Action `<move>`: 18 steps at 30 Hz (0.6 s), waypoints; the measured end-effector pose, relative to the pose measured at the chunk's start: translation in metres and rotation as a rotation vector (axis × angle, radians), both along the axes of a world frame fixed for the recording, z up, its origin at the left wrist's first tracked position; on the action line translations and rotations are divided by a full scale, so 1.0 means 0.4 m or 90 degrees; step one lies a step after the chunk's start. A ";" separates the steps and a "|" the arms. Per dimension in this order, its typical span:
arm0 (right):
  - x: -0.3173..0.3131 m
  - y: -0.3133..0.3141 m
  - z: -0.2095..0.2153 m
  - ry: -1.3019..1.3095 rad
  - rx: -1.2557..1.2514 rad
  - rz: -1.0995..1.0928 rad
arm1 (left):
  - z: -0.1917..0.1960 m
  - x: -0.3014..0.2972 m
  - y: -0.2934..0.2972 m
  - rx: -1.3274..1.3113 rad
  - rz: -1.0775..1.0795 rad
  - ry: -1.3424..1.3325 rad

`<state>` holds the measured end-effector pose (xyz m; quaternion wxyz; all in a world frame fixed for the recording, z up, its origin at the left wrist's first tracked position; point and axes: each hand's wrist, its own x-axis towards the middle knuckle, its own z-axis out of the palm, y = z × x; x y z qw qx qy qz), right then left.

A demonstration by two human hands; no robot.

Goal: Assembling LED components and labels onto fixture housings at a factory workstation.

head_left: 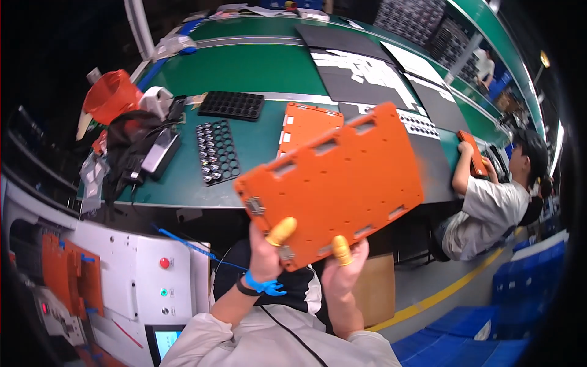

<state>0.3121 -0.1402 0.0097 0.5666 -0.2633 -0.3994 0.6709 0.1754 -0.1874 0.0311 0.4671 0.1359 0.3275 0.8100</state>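
Note:
A large flat orange panel (342, 183) with slots along its edges and small metal latches at its near left corner is held up, tilted, in front of me. My left hand (267, 251) grips its near left corner, a yellow finger cot on the thumb and a blue strap around the wrist. On the near edge my right hand (345, 269) is closed too, its thumb in a yellow cot lying on the panel's face. The fingers beneath the panel are hidden. Behind it, a second orange panel (309, 125) rests on the green table, partly covered.
Black trays, one with round shiny parts (211, 153) and one with dark pockets (231, 106), lie on the table. An orange bin (110, 95) stands at left. A white machine with buttons (140, 275) is near left. At right a person (501, 196) sits holding an orange piece.

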 end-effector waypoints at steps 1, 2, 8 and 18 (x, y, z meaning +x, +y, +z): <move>-0.056 -0.019 0.021 0.027 0.044 -0.012 | -0.020 -0.024 -0.032 0.062 0.044 -0.054; -0.083 -0.031 0.009 0.006 0.075 0.028 | -0.014 -0.064 -0.065 0.067 0.044 -0.040; -0.180 -0.112 -0.019 0.063 0.169 0.598 | 0.015 -0.192 -0.422 0.217 0.252 0.143; -0.547 -0.188 0.003 0.149 -0.201 1.364 | 0.097 0.034 -1.008 0.044 0.563 -0.056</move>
